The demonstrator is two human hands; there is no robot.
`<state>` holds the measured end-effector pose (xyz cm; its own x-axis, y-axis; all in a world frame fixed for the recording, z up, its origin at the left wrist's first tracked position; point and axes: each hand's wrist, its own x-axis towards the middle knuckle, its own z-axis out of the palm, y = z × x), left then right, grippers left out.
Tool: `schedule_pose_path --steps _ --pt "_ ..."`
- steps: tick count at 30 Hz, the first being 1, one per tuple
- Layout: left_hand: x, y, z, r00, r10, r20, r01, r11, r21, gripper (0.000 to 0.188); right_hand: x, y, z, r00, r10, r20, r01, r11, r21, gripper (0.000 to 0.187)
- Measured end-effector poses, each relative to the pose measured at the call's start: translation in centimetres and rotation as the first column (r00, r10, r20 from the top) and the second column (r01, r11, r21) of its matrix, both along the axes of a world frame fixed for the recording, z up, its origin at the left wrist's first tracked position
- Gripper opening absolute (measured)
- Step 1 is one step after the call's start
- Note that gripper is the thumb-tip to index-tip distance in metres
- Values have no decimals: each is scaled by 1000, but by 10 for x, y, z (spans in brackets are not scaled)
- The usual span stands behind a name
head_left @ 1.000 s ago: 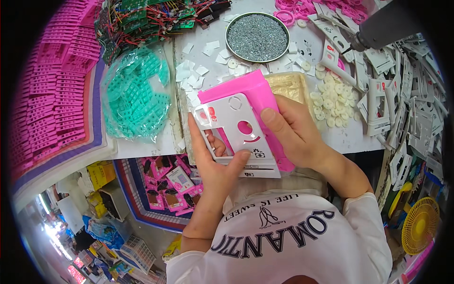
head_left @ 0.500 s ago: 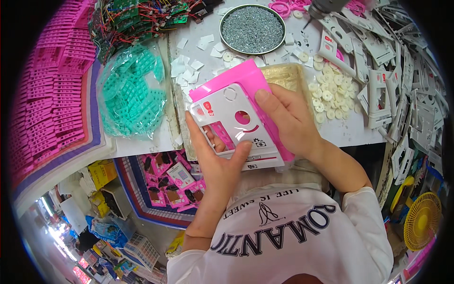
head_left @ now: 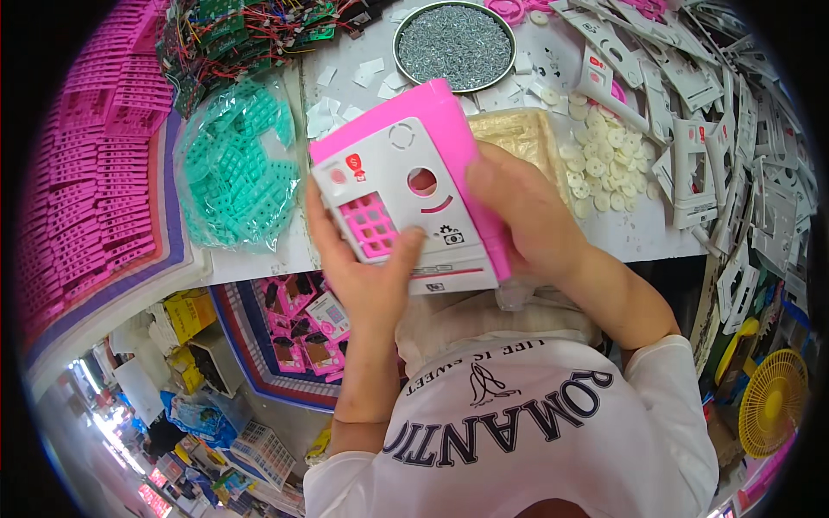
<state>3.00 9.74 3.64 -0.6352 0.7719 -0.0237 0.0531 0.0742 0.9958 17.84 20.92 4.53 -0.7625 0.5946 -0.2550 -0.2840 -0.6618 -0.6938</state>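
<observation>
A white face panel (head_left: pixel 389 177) with a rectangular window, a round hole and small printed symbols lies over a pink plastic shell (head_left: pixel 449 121). A pink grid of square openings shows through the window. My left hand (head_left: pixel 371 281) is closed around the lower left side, its thumb across the white face and its fingers behind. On the right side my right hand (head_left: pixel 531 216), slightly blurred, grips the pink edge, with most of its fingers hidden. Both parts are held tilted above the near edge of the worktable (head_left: pixel 635 246).
Around lie a tray of small metal screws (head_left: pixel 453 47), cream discs (head_left: pixel 609 164), a bag of green plastic parts (head_left: pixel 237 164) and circuit boards with wires (head_left: pixel 224 34). Pink panels (head_left: pixel 95 190) stack left; white panels (head_left: pixel 768 181) pile right. Below sits a basket (head_left: pixel 250 354) of pink assemblies.
Both hands have carried the shell and panel a little left and up. The window, which showed my fingers and a pink strip, now shows the pink grid.
</observation>
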Motion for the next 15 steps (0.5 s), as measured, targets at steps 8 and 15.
schedule_pose_path --steps 8,15 --pt "-6 10 -5 999 -8 -35 10 997 70 99 37 6 4 944 295 149 -308 948 74 81" --pt "-15 8 -17 960 -93 265 78 995 67 85 39 -2 5 967 228 113 -254 860 443 72"
